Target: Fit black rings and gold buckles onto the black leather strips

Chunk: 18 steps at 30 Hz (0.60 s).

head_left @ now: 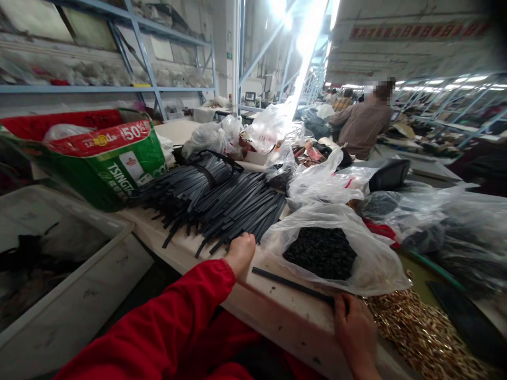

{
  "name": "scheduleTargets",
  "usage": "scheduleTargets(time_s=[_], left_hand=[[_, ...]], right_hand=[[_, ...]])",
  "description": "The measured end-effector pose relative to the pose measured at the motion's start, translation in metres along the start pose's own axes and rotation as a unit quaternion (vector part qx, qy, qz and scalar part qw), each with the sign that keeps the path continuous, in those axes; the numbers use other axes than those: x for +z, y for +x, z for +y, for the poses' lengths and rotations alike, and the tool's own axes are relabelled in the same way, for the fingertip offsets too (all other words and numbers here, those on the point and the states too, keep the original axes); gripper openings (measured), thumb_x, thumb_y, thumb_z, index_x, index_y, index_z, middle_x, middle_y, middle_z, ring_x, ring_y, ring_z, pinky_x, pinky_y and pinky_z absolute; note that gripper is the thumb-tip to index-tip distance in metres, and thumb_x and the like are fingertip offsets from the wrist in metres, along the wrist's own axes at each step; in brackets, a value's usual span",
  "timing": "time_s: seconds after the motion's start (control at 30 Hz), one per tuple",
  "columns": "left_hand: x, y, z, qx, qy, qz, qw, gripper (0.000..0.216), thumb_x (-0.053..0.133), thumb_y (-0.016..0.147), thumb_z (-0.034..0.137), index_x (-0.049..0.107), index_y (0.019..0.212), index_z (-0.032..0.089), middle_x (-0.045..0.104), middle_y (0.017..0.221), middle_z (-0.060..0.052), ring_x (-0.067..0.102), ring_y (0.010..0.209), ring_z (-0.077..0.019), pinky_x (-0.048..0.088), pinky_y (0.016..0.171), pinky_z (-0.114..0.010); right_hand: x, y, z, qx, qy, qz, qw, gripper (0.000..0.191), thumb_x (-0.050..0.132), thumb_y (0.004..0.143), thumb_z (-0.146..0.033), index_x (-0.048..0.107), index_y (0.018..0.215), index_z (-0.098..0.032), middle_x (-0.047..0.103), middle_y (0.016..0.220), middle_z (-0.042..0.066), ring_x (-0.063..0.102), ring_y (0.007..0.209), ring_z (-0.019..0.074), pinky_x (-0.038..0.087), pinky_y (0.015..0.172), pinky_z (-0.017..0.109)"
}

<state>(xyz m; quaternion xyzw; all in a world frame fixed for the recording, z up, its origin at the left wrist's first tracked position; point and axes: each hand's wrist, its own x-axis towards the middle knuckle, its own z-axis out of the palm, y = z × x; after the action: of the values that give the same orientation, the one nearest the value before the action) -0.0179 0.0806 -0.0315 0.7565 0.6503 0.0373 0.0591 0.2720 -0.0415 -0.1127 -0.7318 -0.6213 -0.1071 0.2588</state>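
My left hand (241, 254), in a red sleeve, is closed at the near ends of a pile of flat black strips (241, 203). Its fingertips are hidden, so what they grip does not show. Along the table's front edge lies a single black strip (293, 285), its right end between the fingers of my right hand (354, 330). Just behind that strip, an open clear plastic bag (380, 272) holds many small black pieces (320, 253). Small gold-coloured metal parts (423, 327) are heaped to the right of my right hand.
A green and red TSINGTAO bag (119, 174) stands to the left, above a white bin (114, 245). Several clear plastic bags (325, 179) crowd the back of the table (273, 306). Farther off, a person in brown (362, 126) faces away. Blue shelving (144, 53) lines the left wall.
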Motion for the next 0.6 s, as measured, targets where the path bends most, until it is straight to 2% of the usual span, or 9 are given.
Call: scheduleTargets(time_s=[0.13, 0.2, 0.27, 0.37, 0.43, 0.47, 0.5, 0.53, 0.6], left_hand=[[0.001, 0.000, -0.002, -0.012, -0.012, 0.024, 1.000, 0.019, 0.039, 0.081, 0.004, 0.056, 0.086, 0.006, 0.061, 0.082, -0.016, 0.064, 0.077, -0.0237, 0.050, 0.064, -0.031], [-0.005, -0.005, -0.009, -0.005, -0.026, 0.047, 0.999, 0.014, 0.043, 0.080, 0.008, 0.057, 0.083, 0.009, 0.061, 0.081, -0.013, 0.063, 0.077, -0.0215, 0.049, 0.066, -0.028], [-0.020, -0.013, -0.016, 0.003, -0.042, 0.079, 0.996, 0.012, 0.044, 0.081, 0.013, 0.056, 0.085, 0.011, 0.060, 0.085, -0.011, 0.061, 0.080, -0.0193, 0.048, 0.069, -0.027], [-0.061, -0.033, -0.024, 0.017, -0.088, 0.159, 0.983, 0.014, 0.040, 0.085, 0.020, 0.051, 0.092, 0.015, 0.058, 0.091, -0.007, 0.059, 0.082, -0.0150, 0.047, 0.074, -0.025], [-0.094, -0.051, -0.023, 0.098, -0.207, 0.302, 0.925, 0.006, 0.048, 0.081, 0.023, 0.050, 0.085, 0.018, 0.058, 0.089, -0.004, 0.058, 0.084, -0.0150, 0.046, 0.078, -0.027], [-0.109, -0.060, -0.020, 0.126, -0.264, 0.336, 0.895, 0.007, 0.051, 0.080, 0.024, 0.049, 0.085, 0.019, 0.058, 0.093, -0.003, 0.057, 0.088, -0.0154, 0.045, 0.081, -0.028], [-0.121, -0.068, -0.015, 0.137, -0.322, 0.346, 0.871, 0.010, 0.052, 0.080, 0.024, 0.047, 0.087, 0.020, 0.059, 0.096, -0.003, 0.058, 0.089, -0.0151, 0.046, 0.080, -0.027], [-0.129, -0.074, -0.009, 0.134, -0.382, 0.317, 0.858, 0.011, 0.051, 0.081, 0.023, 0.046, 0.091, 0.020, 0.061, 0.094, -0.002, 0.059, 0.086, -0.0142, 0.047, 0.075, -0.026], [-0.130, -0.078, 0.007, 0.139, -0.487, 0.189, 0.841, 0.011, 0.049, 0.082, 0.025, 0.046, 0.092, 0.021, 0.062, 0.078, 0.002, 0.060, 0.067, -0.0111, 0.047, 0.061, -0.022]], right_hand=[[-0.017, -0.006, -0.013, -0.038, 0.066, 0.076, 0.994, 0.034, 0.035, 0.086, -0.041, 0.056, 0.085, -0.013, 0.062, 0.086, 0.014, 0.056, 0.085, 0.0248, 0.043, 0.079, 0.039], [-0.027, -0.006, -0.027, -0.063, 0.098, 0.083, 0.990, 0.026, 0.041, 0.085, -0.036, 0.056, 0.086, -0.015, 0.062, 0.089, 0.013, 0.056, 0.087, 0.0235, 0.042, 0.081, 0.039], [-0.036, -0.002, -0.044, -0.084, 0.128, 0.071, 0.986, 0.020, 0.044, 0.084, -0.032, 0.055, 0.087, -0.016, 0.062, 0.090, 0.011, 0.056, 0.088, 0.0221, 0.042, 0.081, 0.039], [-0.041, 0.015, -0.061, -0.090, 0.161, 0.048, 0.982, 0.016, 0.045, 0.084, -0.029, 0.055, 0.088, -0.017, 0.060, 0.090, 0.009, 0.055, 0.088, 0.0209, 0.042, 0.081, 0.038], [-0.040, 0.032, -0.063, -0.072, 0.164, 0.027, 0.983, 0.017, 0.044, 0.084, -0.029, 0.054, 0.089, -0.016, 0.059, 0.090, 0.009, 0.055, 0.089, 0.0208, 0.043, 0.081, 0.037], [-0.037, 0.041, -0.063, -0.058, 0.152, 0.007, 0.987, 0.018, 0.043, 0.084, -0.029, 0.054, 0.090, -0.016, 0.059, 0.091, 0.010, 0.054, 0.089, 0.0209, 0.043, 0.081, 0.036], [-0.033, 0.050, -0.062, -0.046, 0.133, -0.019, 0.990, 0.019, 0.042, 0.084, -0.029, 0.054, 0.091, -0.015, 0.058, 0.092, 0.011, 0.055, 0.088, 0.0209, 0.043, 0.080, 0.035], [-0.029, 0.059, -0.060, -0.037, 0.110, -0.050, 0.992, 0.021, 0.042, 0.084, -0.029, 0.054, 0.093, -0.014, 0.058, 0.093, 0.011, 0.055, 0.088, 0.0208, 0.043, 0.079, 0.034], [-0.018, 0.075, -0.059, -0.028, 0.066, -0.108, 0.992, 0.023, 0.041, 0.084, -0.028, 0.055, 0.095, -0.013, 0.059, 0.094, 0.011, 0.056, 0.085, 0.0202, 0.043, 0.074, 0.032]])
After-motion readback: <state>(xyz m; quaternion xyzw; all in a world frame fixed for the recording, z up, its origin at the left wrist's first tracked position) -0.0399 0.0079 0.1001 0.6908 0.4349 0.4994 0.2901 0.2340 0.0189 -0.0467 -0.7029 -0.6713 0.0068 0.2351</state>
